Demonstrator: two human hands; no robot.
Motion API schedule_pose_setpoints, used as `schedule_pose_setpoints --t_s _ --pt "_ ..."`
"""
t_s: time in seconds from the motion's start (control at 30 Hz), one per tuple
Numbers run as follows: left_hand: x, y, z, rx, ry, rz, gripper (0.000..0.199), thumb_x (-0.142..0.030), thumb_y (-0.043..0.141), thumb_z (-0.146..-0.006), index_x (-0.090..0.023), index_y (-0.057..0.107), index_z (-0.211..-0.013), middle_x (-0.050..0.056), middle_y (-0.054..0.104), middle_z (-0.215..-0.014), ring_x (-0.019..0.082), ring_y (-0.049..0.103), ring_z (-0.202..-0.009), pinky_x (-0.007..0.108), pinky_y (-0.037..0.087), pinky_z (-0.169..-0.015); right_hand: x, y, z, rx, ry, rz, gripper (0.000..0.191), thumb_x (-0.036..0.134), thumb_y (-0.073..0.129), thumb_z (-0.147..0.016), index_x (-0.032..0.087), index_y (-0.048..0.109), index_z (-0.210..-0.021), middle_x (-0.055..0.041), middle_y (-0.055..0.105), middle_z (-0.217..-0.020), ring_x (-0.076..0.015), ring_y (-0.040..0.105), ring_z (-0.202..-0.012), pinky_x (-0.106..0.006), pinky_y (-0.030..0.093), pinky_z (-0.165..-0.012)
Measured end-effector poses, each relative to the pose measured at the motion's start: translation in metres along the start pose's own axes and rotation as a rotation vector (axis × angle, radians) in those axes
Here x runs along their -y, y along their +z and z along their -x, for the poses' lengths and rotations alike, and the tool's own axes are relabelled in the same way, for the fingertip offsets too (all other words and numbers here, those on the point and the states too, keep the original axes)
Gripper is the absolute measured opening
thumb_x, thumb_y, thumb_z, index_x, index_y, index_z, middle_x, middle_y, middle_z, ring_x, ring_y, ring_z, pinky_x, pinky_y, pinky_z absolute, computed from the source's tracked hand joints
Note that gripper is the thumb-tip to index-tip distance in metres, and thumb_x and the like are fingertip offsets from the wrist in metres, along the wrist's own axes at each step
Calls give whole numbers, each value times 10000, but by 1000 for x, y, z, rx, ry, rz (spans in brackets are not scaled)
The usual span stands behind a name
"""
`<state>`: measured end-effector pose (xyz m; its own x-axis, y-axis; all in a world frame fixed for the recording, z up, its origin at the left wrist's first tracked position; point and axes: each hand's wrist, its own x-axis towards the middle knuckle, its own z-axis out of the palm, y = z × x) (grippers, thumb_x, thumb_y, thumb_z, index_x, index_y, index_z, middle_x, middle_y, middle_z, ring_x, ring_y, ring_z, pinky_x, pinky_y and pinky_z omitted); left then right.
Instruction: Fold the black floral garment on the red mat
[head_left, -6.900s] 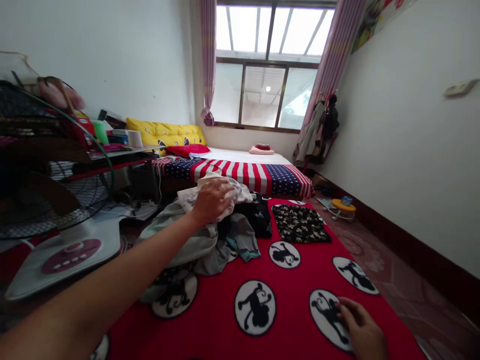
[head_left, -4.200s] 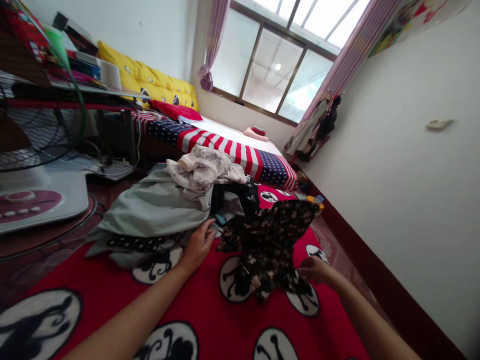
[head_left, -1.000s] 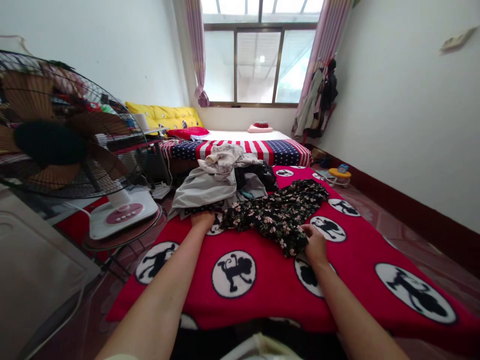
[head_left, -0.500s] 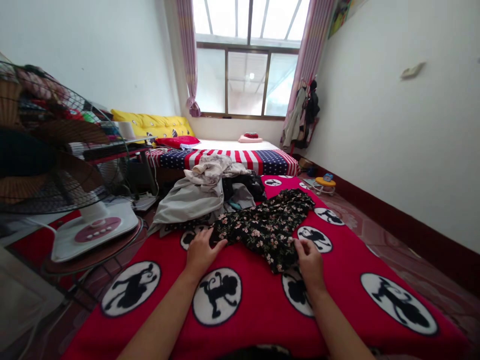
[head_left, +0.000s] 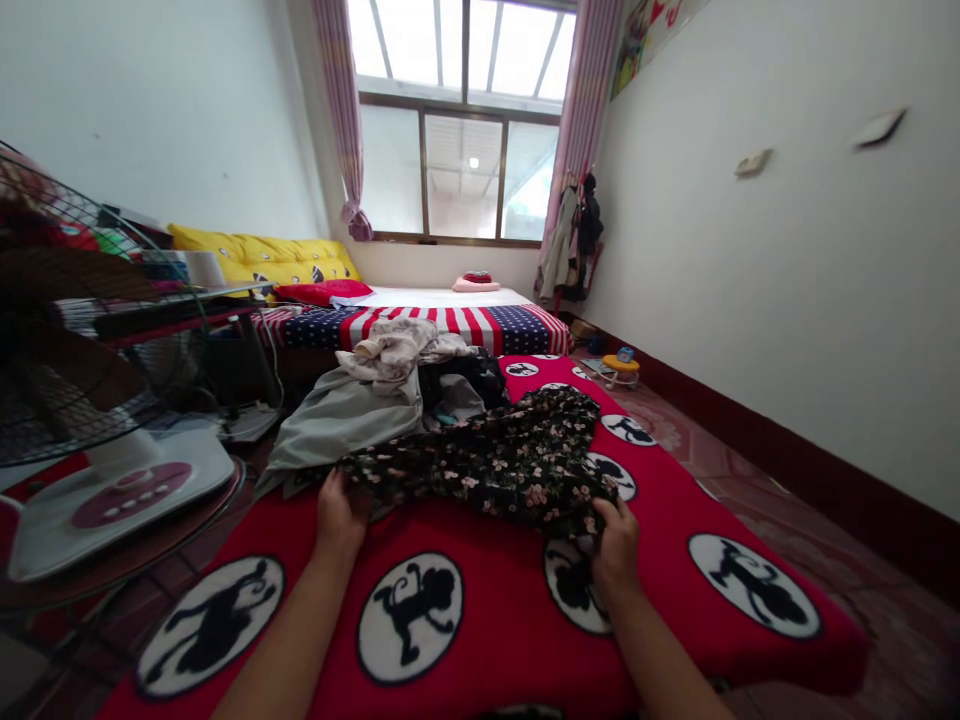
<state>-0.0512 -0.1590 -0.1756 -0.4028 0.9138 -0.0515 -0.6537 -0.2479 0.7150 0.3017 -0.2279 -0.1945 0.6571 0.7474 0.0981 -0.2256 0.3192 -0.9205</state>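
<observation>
A black garment with a small pink flower print (head_left: 495, 465) is spread over a red blanket with monkey circles (head_left: 480, 620). My left hand (head_left: 341, 510) grips its left end, the fingers closed on the cloth. At the garment's near right corner, my right hand (head_left: 616, 540) pinches the edge between thumb and fingers. The cloth between the two hands lifts a little off the blanket on the left. Just behind it lies a heap of clothes, with grey trousers or similar grey cloth (head_left: 345, 415) and a pale patterned piece (head_left: 394, 350) on top.
A fan (head_left: 127, 480) stands on a round stool at the left, close to the blanket's edge. Farther back is a bed with a stars-and-stripes cover (head_left: 450, 325). A small yellow stool (head_left: 621, 366) stands on the floor at the right, near the wall.
My left hand has moved left and closed on the garment's end, drawing it out wider. The right hand still holds its corner. The whole view has turned slightly to the right.
</observation>
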Motion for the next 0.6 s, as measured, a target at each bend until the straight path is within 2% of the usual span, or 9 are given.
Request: schedule_pose_setpoints --t_s 0.07,0.13,0.23,0.33,0.43,0.5,0.57,0.6 --pt "-18 -8 -3 -40 -98 203 134 -130 445 -820 -159 516 -710 -38 485 -541 60 435 -375 140 383 -371 -1 -3 -3 -81 52 -74 274 316 650 -586 193 628 -830 50 642 -712 -137 581 -620 -244 472 -553" --pt "-31 -16 -5 -45 -116 244 204 -99 418 -834 -160 444 -642 -62 391 -499 25 343 -327 104 320 -339 -3 -5 -7 -163 15 -84 238 306 628 -581 192 619 -790 52 630 -701 -124 576 -614 -227 467 -540" --pt "-40 -23 -8 -77 -111 237 216 -94 424 -839 -153 432 -631 -56 421 -526 12 373 -343 92 348 -367 -9 -10 -14 -276 -103 -36 201 304 580 -620 195 610 -786 39 628 -713 -131 588 -638 -236 487 -565" --pt "-37 -25 -12 -133 -93 197 169 -127 433 -834 -154 523 -694 -25 525 -585 50 468 -401 134 402 -396 -14 -20 -24 -393 -178 43 209 310 535 -662 214 585 -842 9 641 -799 -174 619 -726 -288 522 -625" --pt "-29 -25 -15 -189 -15 142 154 -146 492 -807 -204 619 -873 -21 622 -709 98 586 -559 191 495 -521 -12 -30 -29 -493 -258 101 406 306 520 -697 234 514 -1097 -58 619 -1127 -242 614 -1022 -383 531 -828" --pt "-24 -24 -14 -197 92 27 279 -176 531 -808 -265 625 -1055 -15 669 -891 121 643 -757 230 531 -684 -5 -33 -28 -505 -355 168 584 310 535 -734 235 376 -1290 -111 488 -1357 -262 511 -1232 -434 466 -979" --pt "-20 -20 -9 -166 272 -218 378 -244 562 -824 -291 587 -1198 17 643 -1136 159 623 -1012 284 502 -869 5 -32 -21 -463 -478 288 647 326 554 -783 226 302 -1371 -140 362 -1472 -266 377 -1361 -467 375 -1074" --pt "-19 -18 -5 -128 391 -387 402 -282 577 -827 -279 579 -1228 39 604 -1234 186 579 -1121 316 466 -949 10 -30 -16 -417 -544 366 601 335 561 -806 221 347 -1356 -139 349 -1485 -271 338 -1384 -483 336 -1098"
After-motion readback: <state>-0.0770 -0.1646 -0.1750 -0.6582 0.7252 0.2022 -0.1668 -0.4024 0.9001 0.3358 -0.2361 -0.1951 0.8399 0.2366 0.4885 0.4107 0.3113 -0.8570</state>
